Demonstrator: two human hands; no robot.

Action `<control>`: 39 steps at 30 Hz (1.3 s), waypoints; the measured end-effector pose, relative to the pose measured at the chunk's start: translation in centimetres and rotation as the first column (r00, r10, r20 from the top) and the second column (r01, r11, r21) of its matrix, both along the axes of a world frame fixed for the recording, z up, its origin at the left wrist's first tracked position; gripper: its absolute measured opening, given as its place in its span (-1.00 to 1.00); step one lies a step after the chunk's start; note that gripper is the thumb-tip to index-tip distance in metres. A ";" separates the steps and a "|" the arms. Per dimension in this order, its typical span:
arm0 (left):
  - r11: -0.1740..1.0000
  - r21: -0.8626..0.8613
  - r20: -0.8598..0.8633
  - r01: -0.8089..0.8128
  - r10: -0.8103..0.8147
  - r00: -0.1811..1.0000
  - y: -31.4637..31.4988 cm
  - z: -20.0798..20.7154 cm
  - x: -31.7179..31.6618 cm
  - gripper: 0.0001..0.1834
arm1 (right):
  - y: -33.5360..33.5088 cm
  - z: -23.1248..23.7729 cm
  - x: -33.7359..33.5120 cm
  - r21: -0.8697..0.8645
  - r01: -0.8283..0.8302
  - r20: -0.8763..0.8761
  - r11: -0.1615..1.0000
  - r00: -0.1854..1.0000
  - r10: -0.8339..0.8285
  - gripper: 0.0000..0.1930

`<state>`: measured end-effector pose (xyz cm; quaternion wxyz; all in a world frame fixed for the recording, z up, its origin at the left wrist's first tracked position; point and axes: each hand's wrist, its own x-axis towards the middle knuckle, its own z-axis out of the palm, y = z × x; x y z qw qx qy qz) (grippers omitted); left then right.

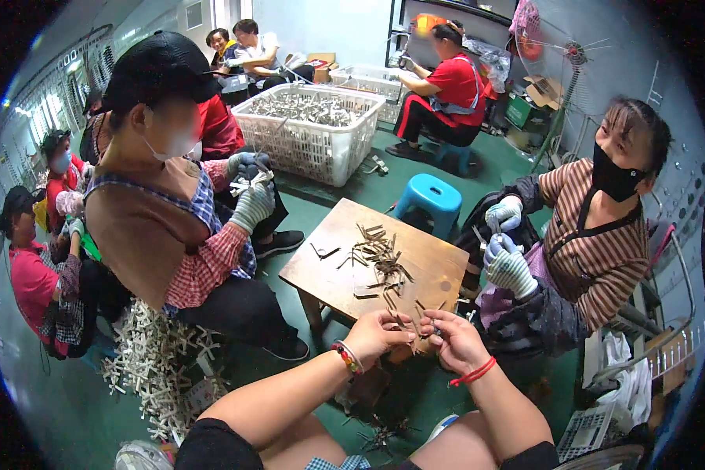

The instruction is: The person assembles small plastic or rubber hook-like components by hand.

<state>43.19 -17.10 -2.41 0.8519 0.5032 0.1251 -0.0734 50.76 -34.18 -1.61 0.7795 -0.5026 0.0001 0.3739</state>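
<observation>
My left hand (380, 330) and my right hand (450, 335) meet at the near edge of a small wooden table (337, 270). Both pinch thin metal strips (412, 323) between the fingertips. A beaded bracelet is on my left wrist and a red cord on my right. A loose pile of the same thin metal pieces (380, 258) lies in the middle of the table, just beyond my fingers.
A person in a checked shirt and gloves (251, 205) sits left; a masked person in a striped top (595, 243) sits right, gloved hands together. White cross-shaped parts (160, 364) litter the green floor. A blue stool (431, 200) and a white basket of metal parts (309, 129) stand behind.
</observation>
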 end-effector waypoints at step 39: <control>0.997 -0.066 -0.065 -0.025 0.021 0.998 -0.4 0.6 0.3 -0.85 | 0.4 0.5 -1.1 0.040 -0.138 0.090 0.990 0.987 0.134 -0.86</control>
